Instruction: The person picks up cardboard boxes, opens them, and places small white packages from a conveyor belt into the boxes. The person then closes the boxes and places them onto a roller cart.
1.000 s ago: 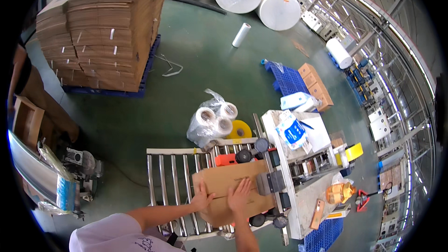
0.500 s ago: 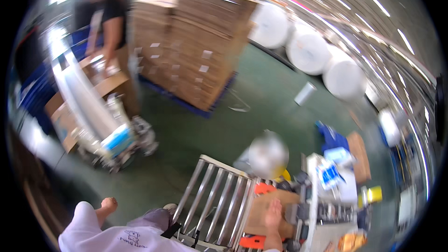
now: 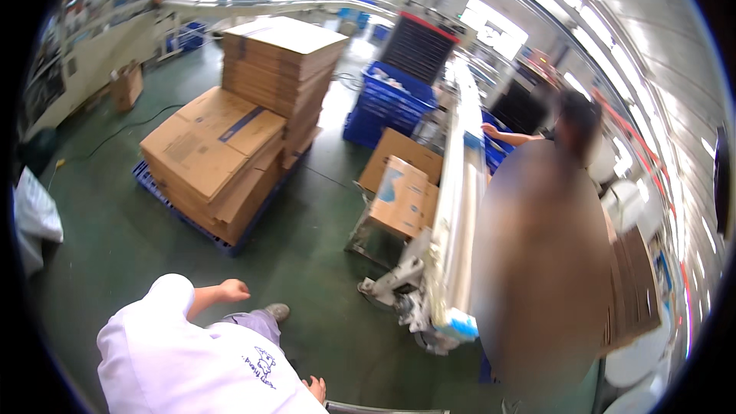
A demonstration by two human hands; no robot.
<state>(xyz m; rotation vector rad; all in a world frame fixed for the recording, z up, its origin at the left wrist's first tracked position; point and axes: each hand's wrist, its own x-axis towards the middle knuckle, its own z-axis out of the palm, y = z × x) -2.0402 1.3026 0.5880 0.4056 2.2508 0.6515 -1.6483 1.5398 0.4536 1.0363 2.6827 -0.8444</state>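
My left hand [image 3: 234, 290] hangs out in front of my white shirt, over the green floor, with its fingers curled in and nothing seen in them. It touches nothing; my shoe [image 3: 277, 312] is close below it. My right hand [image 3: 315, 389] shows only in part at the lower edge, beside my shirt. Its fingers look slightly apart, and I see nothing held. A metal frame edge [image 3: 383, 410] runs just to the right of that hand. Ahead of my left hand, flattened cardboard boxes [image 3: 211, 142] lie piled on a blue pallet [image 3: 226, 248].
A long white conveyor beam [image 3: 458, 207] stands to the right, with an open cardboard box [image 3: 399, 195] beside it. Behind are blue crates [image 3: 383, 107]. A person [image 3: 544, 245], partly blurred, stands right of the beam. A white bag [image 3: 37, 215] is at far left.
My view has swung left, away from the rollers and the cardboard box under my right hand. That hand is now by my shirt; the pallet of flattened boxes has come into view.
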